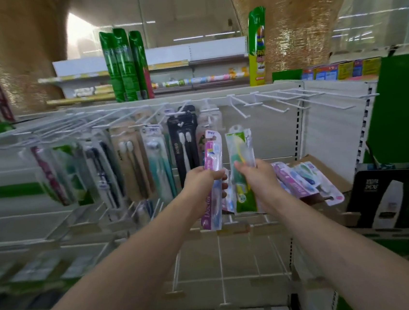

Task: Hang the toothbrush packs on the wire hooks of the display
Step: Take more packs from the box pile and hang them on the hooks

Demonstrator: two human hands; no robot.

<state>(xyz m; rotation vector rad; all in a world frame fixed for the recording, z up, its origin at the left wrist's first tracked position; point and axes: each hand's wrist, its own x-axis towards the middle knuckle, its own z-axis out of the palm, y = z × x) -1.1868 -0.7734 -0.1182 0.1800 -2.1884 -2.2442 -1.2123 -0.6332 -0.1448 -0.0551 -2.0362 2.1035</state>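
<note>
Toothbrush packs in clear plastic hang on the white wire hooks (278,101) at twelve o'clock; more lie in a brown cardboard box (326,167) at three. Left hand (202,180) grips a pink-purple pack (212,159) upright; right hand (256,177) grips a green-yellow pack (239,151) beside it.

both arms outstretched, left hand (202,180) and right hand (257,177) clenched

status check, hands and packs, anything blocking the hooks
Left hand grips pink toothbrush pack; right hand grips green toothbrush pack. Both unhung, below empty wire hooks. Nothing blocking; spare packs on box, right.
</note>
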